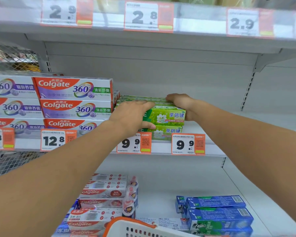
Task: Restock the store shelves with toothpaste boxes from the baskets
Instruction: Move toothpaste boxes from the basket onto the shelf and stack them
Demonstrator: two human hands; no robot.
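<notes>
Squaring up a stack of green toothpaste boxes (167,116) on the middle shelf (212,147) looks like the step in hand: both hands are at the stack, which sits just right of the purple-and-red Colgate 360 boxes (75,98) and above the two 9.9 price tags (188,144). The left hand (132,115) lies over the stack's left front corner, fingers spread flat across the top and thumb hooked under the front of the upper box, so it grips that box. The right hand (179,101) is at the right end, fingers curled over the top toward the back and the heel of the hand against the end face; it seems to clamp the stack endwise, though the fingertips are hidden behind the boxes. The stack appears to rest on the shelf already, close to its front edge. Next, by my judgement, the boxes need nudging flush with each other and against the Colgate row, then both hands let go and reach down to the white basket with an orange rim (126,226) at the bottom of the view for more. Its contents are not visible. The shelf stretch to the right of the green stack would take further boxes.
</notes>
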